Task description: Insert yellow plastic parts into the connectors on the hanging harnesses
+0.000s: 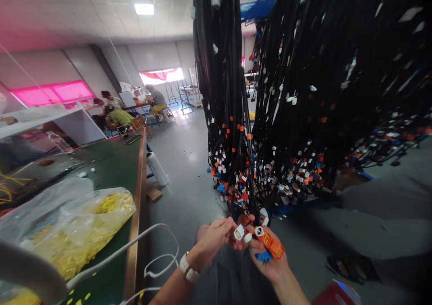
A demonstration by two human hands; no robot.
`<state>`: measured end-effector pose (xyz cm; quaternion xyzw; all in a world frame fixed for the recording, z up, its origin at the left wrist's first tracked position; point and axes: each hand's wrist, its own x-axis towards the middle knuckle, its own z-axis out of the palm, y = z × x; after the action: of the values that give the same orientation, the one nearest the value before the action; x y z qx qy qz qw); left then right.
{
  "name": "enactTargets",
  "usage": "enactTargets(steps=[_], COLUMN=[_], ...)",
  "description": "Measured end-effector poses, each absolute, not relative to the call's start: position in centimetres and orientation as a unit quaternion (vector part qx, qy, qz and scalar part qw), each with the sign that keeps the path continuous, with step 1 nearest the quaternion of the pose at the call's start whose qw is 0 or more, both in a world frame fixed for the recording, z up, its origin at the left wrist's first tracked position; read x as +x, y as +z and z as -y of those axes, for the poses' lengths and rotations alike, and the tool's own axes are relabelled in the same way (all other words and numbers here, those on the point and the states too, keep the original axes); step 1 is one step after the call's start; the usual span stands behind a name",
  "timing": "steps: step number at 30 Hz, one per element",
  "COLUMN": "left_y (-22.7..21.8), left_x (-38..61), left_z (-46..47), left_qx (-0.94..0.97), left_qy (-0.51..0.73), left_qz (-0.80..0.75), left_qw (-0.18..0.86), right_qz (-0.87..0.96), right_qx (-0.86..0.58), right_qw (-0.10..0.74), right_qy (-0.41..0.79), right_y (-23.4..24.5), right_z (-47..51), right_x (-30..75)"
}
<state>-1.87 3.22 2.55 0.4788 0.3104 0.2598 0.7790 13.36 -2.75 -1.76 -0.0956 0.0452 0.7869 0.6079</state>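
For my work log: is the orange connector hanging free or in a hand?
In a hand: the orange connector lies held across the right hand, while the left hand pinches a white connector.

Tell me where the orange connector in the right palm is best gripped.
Pinch the orange connector across its long sides, mid-body, from above: it lies lengthwise in the right hand, wire end toward the hanging black harness, so that end is likely crowded.

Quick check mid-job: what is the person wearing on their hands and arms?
No gloves, and no sleeves in view on either forearm. The left hand has a white, watch-like wristband on its wrist. The right hand shows nothing on its wrist or fingers.
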Motion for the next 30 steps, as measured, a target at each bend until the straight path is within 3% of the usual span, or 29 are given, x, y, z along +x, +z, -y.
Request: enactTargets(steps=[10,21,30], left_y=[1.5,2.7,2.2], left_x=[-1.9,-2.0,-2.3], left_z=[-3.9,-3.4,-3.8], left_qx=[0.435,0.568,0.546], left_qy=[0.309,0.239,0.261], left_qz=[-0.384,-0.390,-0.382], left_qw=[0.754,0.685,0.698], right_qz=[-0.009,0.125,0.366], right_qx=[-0.187,-0.396,-0.567], right_qw=[0.588,0.585,0.555], right_qy=[0.787,0.697,0.486], right_y=[-0.2,1.0,0.4], right_z=[2.7,3.4,2.2], right_x=[12.9,10.9,8.8])
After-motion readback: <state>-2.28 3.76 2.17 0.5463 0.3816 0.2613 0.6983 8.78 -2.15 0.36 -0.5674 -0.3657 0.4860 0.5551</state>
